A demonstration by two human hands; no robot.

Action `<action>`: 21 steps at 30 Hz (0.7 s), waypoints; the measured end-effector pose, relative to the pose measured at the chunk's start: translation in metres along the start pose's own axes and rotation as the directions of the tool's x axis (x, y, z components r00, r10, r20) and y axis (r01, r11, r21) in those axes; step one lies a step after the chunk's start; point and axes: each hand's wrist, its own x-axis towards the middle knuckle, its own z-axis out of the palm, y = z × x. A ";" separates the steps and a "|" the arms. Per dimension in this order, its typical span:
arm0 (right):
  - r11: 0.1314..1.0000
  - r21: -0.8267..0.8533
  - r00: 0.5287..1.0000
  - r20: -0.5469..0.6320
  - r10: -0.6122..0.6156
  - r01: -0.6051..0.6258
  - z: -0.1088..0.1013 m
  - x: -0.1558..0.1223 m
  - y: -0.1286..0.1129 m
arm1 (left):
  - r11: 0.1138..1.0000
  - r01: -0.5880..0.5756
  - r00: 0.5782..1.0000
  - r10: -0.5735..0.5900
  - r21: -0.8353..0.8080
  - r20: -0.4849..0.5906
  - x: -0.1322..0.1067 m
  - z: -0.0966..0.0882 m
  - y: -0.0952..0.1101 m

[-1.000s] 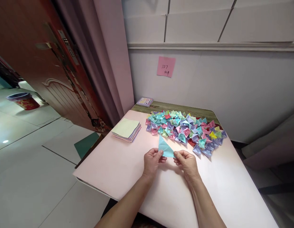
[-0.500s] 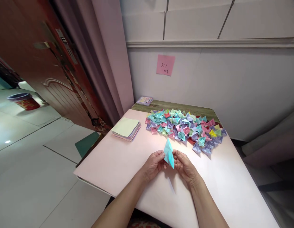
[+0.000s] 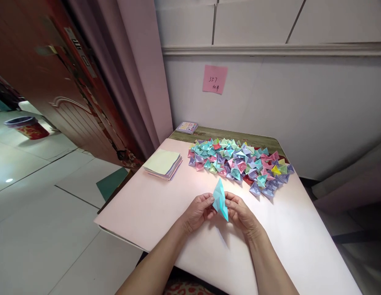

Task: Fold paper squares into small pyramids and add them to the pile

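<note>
A folded teal paper [image 3: 220,199] stands pointed end up between both my hands, just above the pink table cover [image 3: 153,209]. My left hand [image 3: 198,212] pinches its left side with thumb and fingers. From the right, my right hand [image 3: 242,214] pinches the other side. Beyond the hands lies a heap of several small folded paper pieces [image 3: 239,166] in teal, pink, purple, green and yellow. A stack of square paper sheets [image 3: 163,163] with a pale green top sheet lies to the left of the heap.
A small printed packet [image 3: 187,127] lies on the wooden table strip at the back by the wall. A pink sticky note [image 3: 214,79] hangs on the wall. Curtain [image 3: 138,73] and a red-brown door [image 3: 55,82] are to the left. The table's left edge drops to tiled floor.
The teal paper was a flat triangle stretched between my hands. My hands have come together and it now stands folded narrower and upright. The view has shifted slightly.
</note>
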 end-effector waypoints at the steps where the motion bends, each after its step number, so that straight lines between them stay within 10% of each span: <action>1: 1.000 -0.002 1.000 -0.008 -0.005 0.005 -0.001 0.001 0.001 | 0.999 0.000 1.000 0.001 0.034 -0.009 0.000 -0.001 0.001; 12: 0.965 -0.260 0.981 -0.177 -0.079 0.031 -0.009 0.010 0.018 | 0.833 0.034 0.984 0.069 0.551 -0.164 -0.008 0.017 0.010; 21: 0.955 -0.294 0.971 -0.219 -0.091 0.023 -0.017 0.014 0.028 | 0.479 -0.185 0.981 0.138 0.858 0.135 -0.025 0.031 0.038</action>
